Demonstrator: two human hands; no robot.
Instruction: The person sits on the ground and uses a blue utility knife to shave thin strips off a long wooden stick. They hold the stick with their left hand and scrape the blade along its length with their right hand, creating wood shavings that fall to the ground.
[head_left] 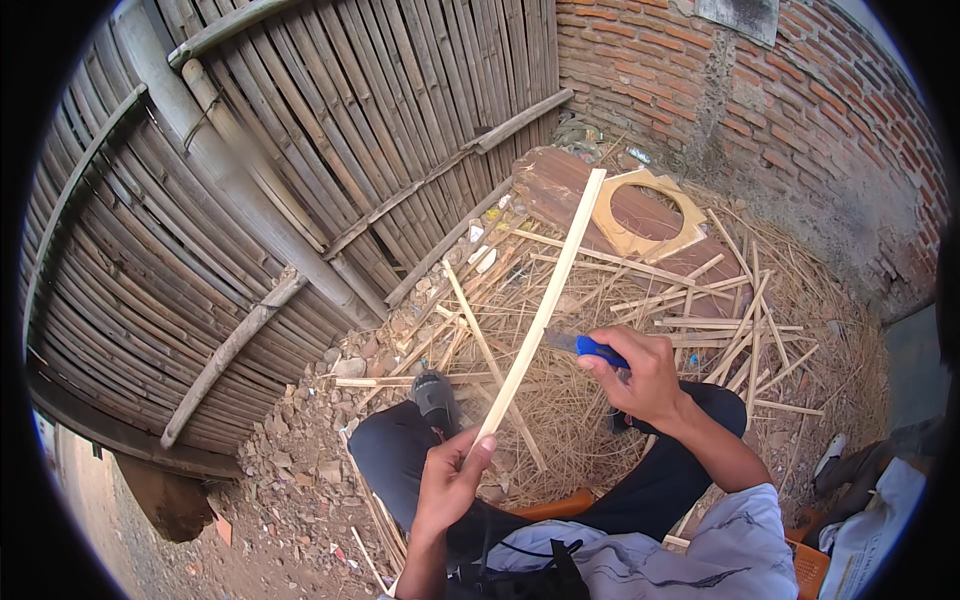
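A: What do we hold in our left hand (452, 478)?

B: Its fingers are clenched around the lower end of a long pale bamboo strip (545, 300), which rises tilted toward the brick wall (800, 100).

A: And our right hand (640, 375)?

B: It grasps a knife with a blue handle (598, 349); the blade touches the strip near its middle.

A: What lies under us?

B: Thin bamboo slats and shavings (700, 330) on the ground, beside the woven bamboo fence (250, 180).
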